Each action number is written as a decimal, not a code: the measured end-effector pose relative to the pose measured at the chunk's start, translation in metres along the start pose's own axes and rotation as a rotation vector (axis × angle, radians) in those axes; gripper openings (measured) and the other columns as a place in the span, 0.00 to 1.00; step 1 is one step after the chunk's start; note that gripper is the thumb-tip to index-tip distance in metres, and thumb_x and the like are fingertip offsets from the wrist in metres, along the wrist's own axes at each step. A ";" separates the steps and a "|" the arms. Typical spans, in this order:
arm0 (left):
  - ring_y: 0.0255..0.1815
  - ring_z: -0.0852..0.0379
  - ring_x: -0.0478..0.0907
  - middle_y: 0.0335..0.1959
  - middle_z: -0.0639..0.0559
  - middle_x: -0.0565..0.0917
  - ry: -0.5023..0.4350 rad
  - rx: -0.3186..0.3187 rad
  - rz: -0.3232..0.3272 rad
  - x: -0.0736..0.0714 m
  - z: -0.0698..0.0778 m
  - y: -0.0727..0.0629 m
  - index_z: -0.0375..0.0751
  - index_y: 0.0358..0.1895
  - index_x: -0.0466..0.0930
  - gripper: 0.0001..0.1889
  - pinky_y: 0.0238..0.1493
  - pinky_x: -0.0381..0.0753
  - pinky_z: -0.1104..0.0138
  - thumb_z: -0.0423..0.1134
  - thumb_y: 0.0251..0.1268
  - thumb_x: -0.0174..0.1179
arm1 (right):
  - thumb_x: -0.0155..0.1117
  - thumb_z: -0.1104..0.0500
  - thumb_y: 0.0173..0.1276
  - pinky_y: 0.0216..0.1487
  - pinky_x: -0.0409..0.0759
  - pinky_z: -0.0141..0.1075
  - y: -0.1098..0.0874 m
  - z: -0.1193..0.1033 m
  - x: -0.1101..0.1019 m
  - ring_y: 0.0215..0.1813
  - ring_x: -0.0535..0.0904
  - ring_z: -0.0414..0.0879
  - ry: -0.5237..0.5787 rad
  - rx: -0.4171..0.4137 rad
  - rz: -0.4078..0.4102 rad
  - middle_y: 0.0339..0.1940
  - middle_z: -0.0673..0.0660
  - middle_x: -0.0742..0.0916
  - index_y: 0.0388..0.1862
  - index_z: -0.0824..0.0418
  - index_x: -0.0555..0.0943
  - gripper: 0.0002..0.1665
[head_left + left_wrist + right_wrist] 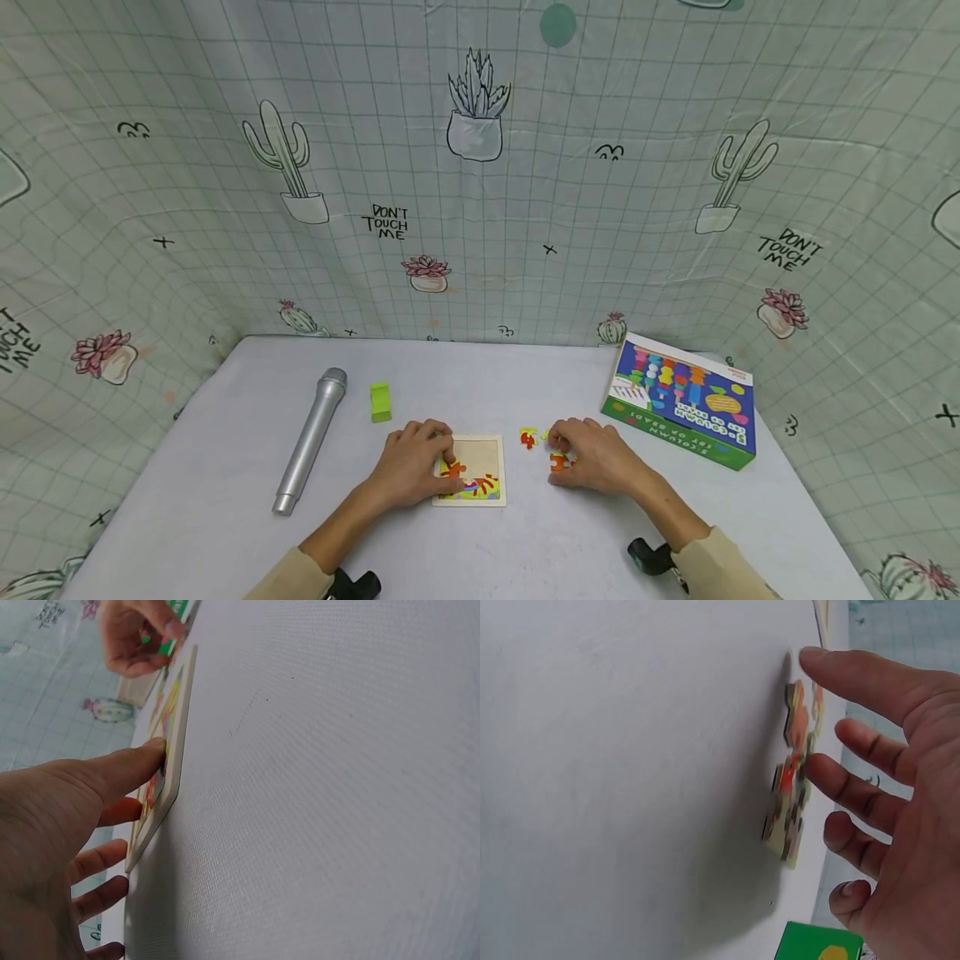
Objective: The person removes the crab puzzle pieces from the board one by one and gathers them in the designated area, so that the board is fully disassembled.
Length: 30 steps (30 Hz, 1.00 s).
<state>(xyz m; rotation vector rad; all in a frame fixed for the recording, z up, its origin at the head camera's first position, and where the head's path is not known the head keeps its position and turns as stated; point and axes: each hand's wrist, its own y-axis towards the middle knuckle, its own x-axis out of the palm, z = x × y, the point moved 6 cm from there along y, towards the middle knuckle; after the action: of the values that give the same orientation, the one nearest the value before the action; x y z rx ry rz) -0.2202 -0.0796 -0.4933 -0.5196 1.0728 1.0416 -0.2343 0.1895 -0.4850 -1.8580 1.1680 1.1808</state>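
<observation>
A square wooden puzzle tray (480, 450) lies on the table, with colourful jigsaw pieces (480, 487) along its near side and near left corner. Over its left edge, my left hand (411, 463) rests with thumb and index fingertips on the pieces there; the left wrist view shows the thumb nearly straight and the other fingers spread. To the right of the tray, my right hand (596, 457) hovers close over loose puzzle pieces (795, 724), thumb and fingers apart. One loose yellow-and-red piece (528, 437) lies between the tray and this hand.
A silver microphone-shaped object (311, 442) lies at the left, with a green block (380, 402) beside it. At the back right sits a colourful game box (682, 400) with a green side. A patterned curtain (480, 208) hangs behind the table.
</observation>
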 end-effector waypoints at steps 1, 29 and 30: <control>0.56 0.45 0.70 0.56 0.53 0.77 -0.001 0.002 0.001 0.000 0.000 0.000 0.56 0.29 0.77 0.17 0.56 0.66 0.37 0.58 0.51 0.75 | 0.81 0.46 0.54 0.42 0.67 0.42 0.001 -0.002 0.000 0.37 0.71 0.40 0.021 0.005 0.007 0.33 0.42 0.79 0.44 0.48 0.80 0.22; 0.58 0.44 0.72 0.56 0.51 0.78 0.007 0.004 -0.006 -0.001 0.001 0.000 0.52 0.38 0.77 0.21 0.64 0.66 0.41 0.56 0.50 0.76 | 0.67 0.54 0.70 0.31 0.69 0.28 0.049 -0.101 0.050 0.27 0.70 0.33 0.178 -0.317 -0.214 0.25 0.41 0.78 0.61 0.53 0.83 0.21; 0.58 0.44 0.72 0.55 0.52 0.78 0.014 0.008 -0.006 0.000 0.002 0.000 0.51 0.40 0.77 0.22 0.64 0.66 0.42 0.56 0.51 0.76 | 0.67 0.54 0.70 0.31 0.70 0.28 0.048 -0.101 0.050 0.27 0.70 0.33 0.179 -0.316 -0.214 0.25 0.41 0.78 0.61 0.54 0.84 0.21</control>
<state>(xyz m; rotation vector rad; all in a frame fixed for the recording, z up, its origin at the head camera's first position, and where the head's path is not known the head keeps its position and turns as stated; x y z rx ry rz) -0.2196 -0.0786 -0.4922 -0.5240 1.0872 1.0295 -0.2330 0.0673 -0.4942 -2.3034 0.8820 1.1464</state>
